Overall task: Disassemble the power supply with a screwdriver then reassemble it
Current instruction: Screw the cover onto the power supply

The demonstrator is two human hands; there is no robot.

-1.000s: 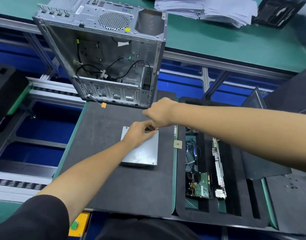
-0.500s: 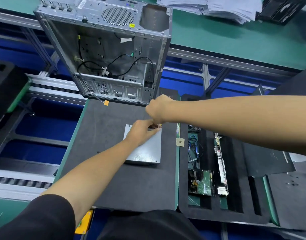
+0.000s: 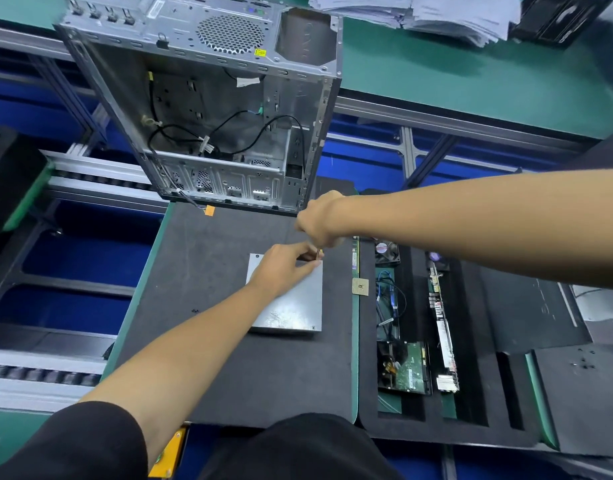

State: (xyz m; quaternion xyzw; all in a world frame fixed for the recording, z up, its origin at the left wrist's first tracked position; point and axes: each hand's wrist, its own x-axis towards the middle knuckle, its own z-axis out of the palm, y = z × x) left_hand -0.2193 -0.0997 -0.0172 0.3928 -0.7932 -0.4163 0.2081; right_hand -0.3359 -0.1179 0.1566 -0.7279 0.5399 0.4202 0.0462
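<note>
Brushed-metal power supply box: left hand pinches screwdriver tip; right hand fisted around handle.

Colour-wise it's mostly grey and green here. The power supply is plain silver-grey metal with a scuffed, whitish patch near its close edge, and it sits on a dark charcoal foam mat with a teal-green border. Just right of the power supply there's a small tan square chip. Further right of it, the black foam tray holds a green circuit board and a blue cable. Beyond the power supply the open PC case is bare silver with black wires inside, a honeycomb-hole vent and a little yellow sticker. My sleeves are black.
</note>
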